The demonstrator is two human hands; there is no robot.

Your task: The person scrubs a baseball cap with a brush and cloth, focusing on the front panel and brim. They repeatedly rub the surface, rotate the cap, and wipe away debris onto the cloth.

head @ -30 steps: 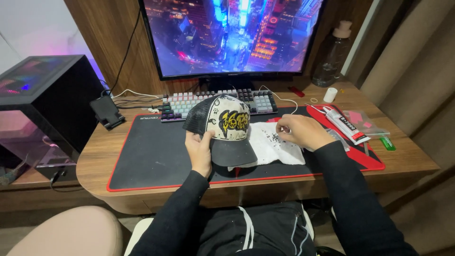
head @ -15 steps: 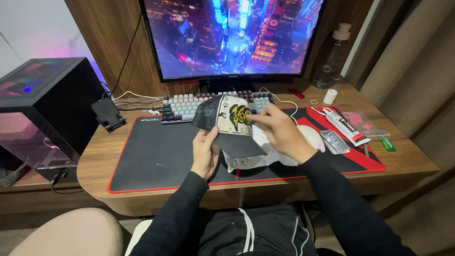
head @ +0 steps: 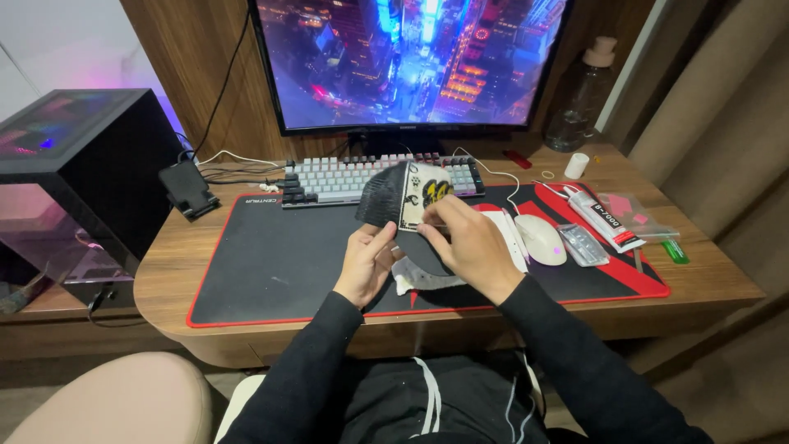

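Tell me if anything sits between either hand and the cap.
Nothing visible does. The left hand and the right hand both already hold the cap directly, raised above the desk mat, with the keyboard behind it.

Looks like a home gaming setup in someone's room. Wooden desk [head: 246, 271] with a big monitor [head: 411, 62] at 12 o'clock, keyboard [head: 329, 177] under it, glowing PC case [head: 82, 164] at 9 o'clock, mouse [head: 541, 240] on a black-and-red mat [head: 271, 263], curtain [head: 723, 123] at 3 o'clock.
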